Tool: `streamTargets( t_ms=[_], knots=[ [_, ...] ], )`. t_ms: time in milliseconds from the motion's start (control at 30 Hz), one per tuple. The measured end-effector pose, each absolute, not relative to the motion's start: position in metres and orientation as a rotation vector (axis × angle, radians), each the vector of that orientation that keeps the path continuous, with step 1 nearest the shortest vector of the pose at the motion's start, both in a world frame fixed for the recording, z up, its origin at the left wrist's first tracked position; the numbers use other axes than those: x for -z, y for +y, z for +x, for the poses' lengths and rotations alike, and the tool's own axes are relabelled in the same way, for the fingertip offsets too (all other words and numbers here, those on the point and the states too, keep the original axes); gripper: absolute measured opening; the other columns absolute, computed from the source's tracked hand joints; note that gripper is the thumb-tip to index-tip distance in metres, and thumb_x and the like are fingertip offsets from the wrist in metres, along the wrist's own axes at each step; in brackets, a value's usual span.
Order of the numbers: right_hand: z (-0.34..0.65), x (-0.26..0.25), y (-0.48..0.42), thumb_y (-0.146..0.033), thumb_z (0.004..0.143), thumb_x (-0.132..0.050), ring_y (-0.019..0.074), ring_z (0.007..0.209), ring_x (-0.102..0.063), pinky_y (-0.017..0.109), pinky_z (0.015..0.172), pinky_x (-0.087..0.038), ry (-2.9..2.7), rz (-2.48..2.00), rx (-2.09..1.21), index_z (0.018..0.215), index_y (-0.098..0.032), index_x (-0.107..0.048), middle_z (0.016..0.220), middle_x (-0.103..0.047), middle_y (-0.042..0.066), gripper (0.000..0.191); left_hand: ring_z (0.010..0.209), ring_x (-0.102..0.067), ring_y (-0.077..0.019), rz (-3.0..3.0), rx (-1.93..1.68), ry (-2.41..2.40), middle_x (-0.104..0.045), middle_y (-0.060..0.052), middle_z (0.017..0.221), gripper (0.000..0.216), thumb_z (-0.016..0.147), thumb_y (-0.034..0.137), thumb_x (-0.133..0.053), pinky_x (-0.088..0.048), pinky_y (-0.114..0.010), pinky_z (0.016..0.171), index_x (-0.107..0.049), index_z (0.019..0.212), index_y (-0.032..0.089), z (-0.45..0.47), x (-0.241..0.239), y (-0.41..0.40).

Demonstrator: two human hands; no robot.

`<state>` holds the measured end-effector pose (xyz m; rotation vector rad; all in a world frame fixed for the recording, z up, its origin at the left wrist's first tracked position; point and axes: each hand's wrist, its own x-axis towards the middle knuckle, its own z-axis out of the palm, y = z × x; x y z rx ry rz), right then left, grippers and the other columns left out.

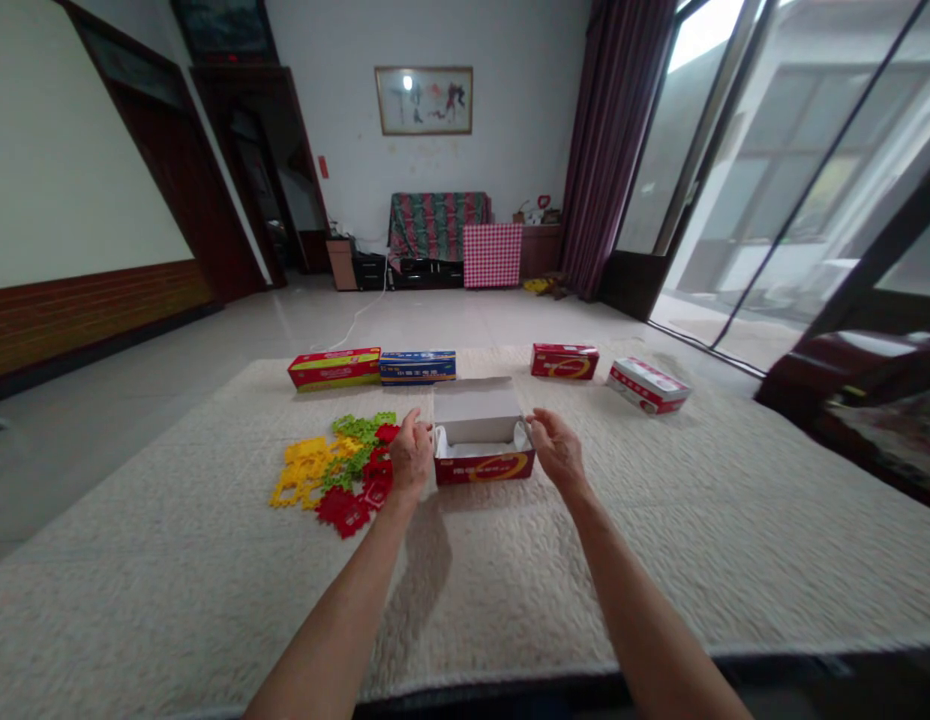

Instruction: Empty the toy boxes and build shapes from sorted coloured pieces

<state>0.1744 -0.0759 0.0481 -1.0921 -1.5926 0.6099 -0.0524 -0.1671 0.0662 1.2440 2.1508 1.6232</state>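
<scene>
A red cardboard box (484,467) with yellow markings stands before me, its grey-white lid (474,402) raised at the back. White lining shows inside it. My left hand (412,452) is at the box's left side, fingers closed at the upper edge by the side flap. On the opposite side, my right hand (556,450) pinches at the right edge, thumb and fingers together. To the left of the box lie flat plastic puzzle-like pieces: yellow ones (306,470), green ones (360,430) and red ones (345,510), partly behind my left hand.
Along the far part of the cream blanket (247,600) stand a red and yellow-green box (335,370), a blue box (418,368), a smaller red box (564,362) and a red-white box (649,385). A dark armrest (862,360) is at the right.
</scene>
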Motion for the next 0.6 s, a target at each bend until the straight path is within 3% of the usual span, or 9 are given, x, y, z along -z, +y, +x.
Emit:
streamTargets(
  t_ms=[200, 400, 600],
  knots=[
    [0.166, -0.044, -0.075, -0.031, 0.074, -0.052, 0.0204, 0.079, -0.067, 0.038, 0.08, -0.053, -1.689, -1.117, -0.565, 0.096, -0.021, -0.069, 0.089, -0.073, 0.005, 0.029, 0.085, -0.068, -0.017, 1.452, -1.484, 2.205, -0.074, -0.007, 0.099, 0.043, 0.076, 0.009, -0.053, -0.053, -0.029, 0.085, -0.067, 0.116, 0.016, -0.048, -0.059, -0.159],
    [0.165, -0.039, -0.055, -0.024, 0.066, -0.056, 0.0253, 0.091, -0.065, 0.045, 0.085, -0.053, -1.734, -1.171, -0.46, 0.115, -0.015, -0.065, 0.111, -0.067, 0.015, 0.051, 0.096, -0.067, -0.0218, 1.479, -1.293, 2.289, -0.069, -0.013, 0.115, 0.052, 0.073, 0.012, -0.062, -0.052, -0.034, 0.091, -0.062, 0.125, 0.014, -0.052, -0.053, -0.156],
    [0.158, -0.026, -0.034, -0.018, 0.063, -0.054, 0.0225, 0.091, -0.066, 0.041, 0.084, -0.055, -1.756, -1.127, -0.554, 0.119, -0.019, -0.061, 0.11, -0.068, 0.009, 0.057, 0.09, -0.07, -0.0187, 1.465, -1.346, 2.184, -0.069, -0.011, 0.118, 0.052, 0.075, 0.01, -0.058, -0.054, -0.033, 0.091, -0.06, 0.126, 0.015, -0.055, -0.044, -0.15]
  ],
)
